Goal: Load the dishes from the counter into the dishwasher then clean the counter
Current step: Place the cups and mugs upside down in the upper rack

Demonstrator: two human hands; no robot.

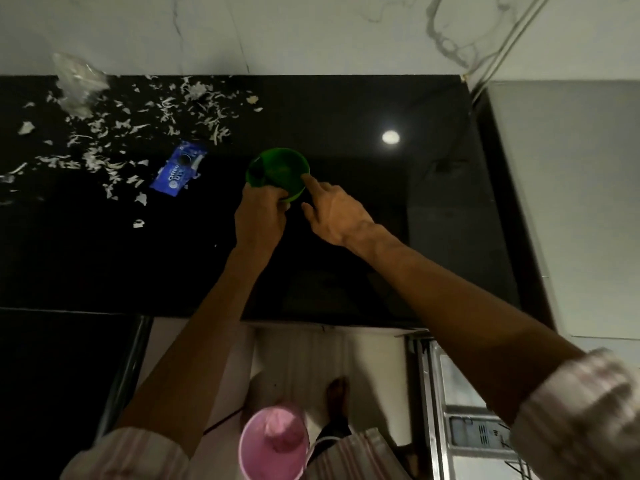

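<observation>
Black glossy counter [346,271] fills most of the head view, with a white marble-look wall [311,32] behind it and a round lamp reflection [390,137] shining on the stone. Pretty dim lighting overall.

Roughly mid-counter sits a green bowl [278,171], tilted a bit toward the camera. The left hand [259,216] has its fingers curled over the near rim of the bowl, so it's gripping it. The right hand [334,211] is mostly spread out, index finger stretched forward with its tip touching the bowl's right rim, not wrapped around anything. Can't tell if the bowl is resting on the counter or lifted slightly.

Left of the bowl, close by but not touching, lies a blue cookie wrapper [180,173]. Beyond that the far left part of the counter is littered with white scraps [114,133], and a crumpled clear plastic bag [78,84] lies by the wall.

Down at the bottom edge, a pink bucket [273,445] stands on the floor near a bare foot [337,393]. At lower right, the open dishwasher [478,427] shows below the counter edge. Striped rolled-up sleeves [575,417] on both arms.
</observation>
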